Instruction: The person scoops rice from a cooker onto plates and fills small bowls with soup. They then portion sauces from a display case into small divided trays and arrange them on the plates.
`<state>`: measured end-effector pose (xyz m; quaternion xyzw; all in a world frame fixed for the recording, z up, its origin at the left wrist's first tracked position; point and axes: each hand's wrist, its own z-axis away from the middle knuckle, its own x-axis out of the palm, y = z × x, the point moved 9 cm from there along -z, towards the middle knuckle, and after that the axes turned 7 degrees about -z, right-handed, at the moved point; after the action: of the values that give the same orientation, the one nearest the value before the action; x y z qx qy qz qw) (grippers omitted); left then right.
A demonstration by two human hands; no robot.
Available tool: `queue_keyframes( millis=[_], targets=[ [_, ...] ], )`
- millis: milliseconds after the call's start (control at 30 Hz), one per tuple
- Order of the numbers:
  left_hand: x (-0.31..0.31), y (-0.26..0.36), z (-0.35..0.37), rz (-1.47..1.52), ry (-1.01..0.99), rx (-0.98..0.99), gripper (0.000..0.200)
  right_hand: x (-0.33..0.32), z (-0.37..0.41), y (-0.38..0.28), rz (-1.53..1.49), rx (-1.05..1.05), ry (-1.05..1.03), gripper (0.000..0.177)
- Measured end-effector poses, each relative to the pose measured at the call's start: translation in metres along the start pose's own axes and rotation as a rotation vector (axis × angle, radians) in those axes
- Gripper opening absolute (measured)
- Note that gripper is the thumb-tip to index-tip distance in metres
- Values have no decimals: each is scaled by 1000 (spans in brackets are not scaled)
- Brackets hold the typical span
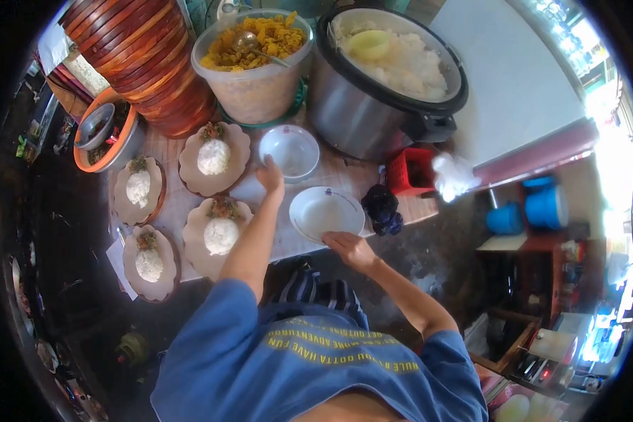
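Note:
My left hand point(271, 177) has its fingers at the near left rim of a white bowl point(288, 167), which rests on the table. My right hand point(350, 250) pinches the near rim of a second white bowl point(315, 211), closer to the table's front edge. Left of my hands are several plates with brown scalloped liners; one of them, a lined plate point(193, 172), carries a mound of white rice point(214, 157) and some chopped greens. My left forearm partly covers the nearer lined plate point(195, 239).
Behind the bowls stand a tub of yellow food point(253, 91) with a ladle and a large rice cooker point(359, 105). Stacked woven plates point(141, 63) rise at the back left, beside an orange-rimmed bucket point(130, 141). A red basket point(409, 172) and dark plastic bag point(382, 211) lie right.

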<state>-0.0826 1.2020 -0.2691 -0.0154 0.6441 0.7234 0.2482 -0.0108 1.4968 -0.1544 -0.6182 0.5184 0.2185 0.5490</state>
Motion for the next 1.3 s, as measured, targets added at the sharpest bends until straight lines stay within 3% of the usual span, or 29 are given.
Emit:
queue_keyframes(
  millis=[167, 267, 500, 567, 600, 667, 767, 833, 867, 933, 1000, 1033, 1100, 1167, 1200, 1233, 1300],
  targets=[
    [3, 38, -12, -161, 30, 247, 52, 13, -3, 5, -59, -71, -28, 41],
    [17, 14, -35, -336, 5, 220, 54, 32, -1, 18, -56, -90, -62, 41],
    [22, 10, -36, -356, 25, 110, 53, 43, 1, 41, -152, -156, -109, 41],
    [21, 20, -37, -397, 193, 291, 50, 40, -3, 46, -186, -179, -107, 41],
    [17, 22, -37, -401, 200, 287, 50, 42, -3, 47, -195, -177, -124, 40],
    [22, 27, -35, -539, 23, 270, 51, 40, -2, 47, -203, -175, -143, 39],
    [23, 36, -35, -687, -29, 333, 51, 5, -13, 34, -241, -136, -155, 37],
    [17, 35, -34, -726, -53, 336, 51, -32, -28, 27, -399, 35, -349, 36],
    [12, 34, -33, -765, -21, 331, 51, -75, -45, 19, -448, 17, -289, 34],
    [-14, 93, 5, -1024, 162, 597, 46, -174, -74, 11, -436, -46, -123, 30],
    [-50, 156, 22, -593, 126, 480, 36, -272, -103, 21, -307, -67, 93, 24],
    [-63, 213, 38, -482, 155, 669, 20, -314, -117, 30, -243, -41, 202, 22],
    [-81, 350, 98, -242, 165, 958, 14, -371, -145, 74, -116, 290, 348, 14],
    [-53, 431, 126, -127, 91, 1164, 9, -381, -183, 117, 112, 181, 335, 18],
    [-26, 460, 132, -89, 19, 1243, 9, -366, -203, 151, 298, 229, 210, 20],
    [15, 478, 132, -281, -72, 1256, 14, -348, -214, 182, 482, 277, 86, 22],
    [109, 492, 116, -720, -301, 1203, 23, -322, -223, 202, 521, 94, 52, 24]
  ],
)
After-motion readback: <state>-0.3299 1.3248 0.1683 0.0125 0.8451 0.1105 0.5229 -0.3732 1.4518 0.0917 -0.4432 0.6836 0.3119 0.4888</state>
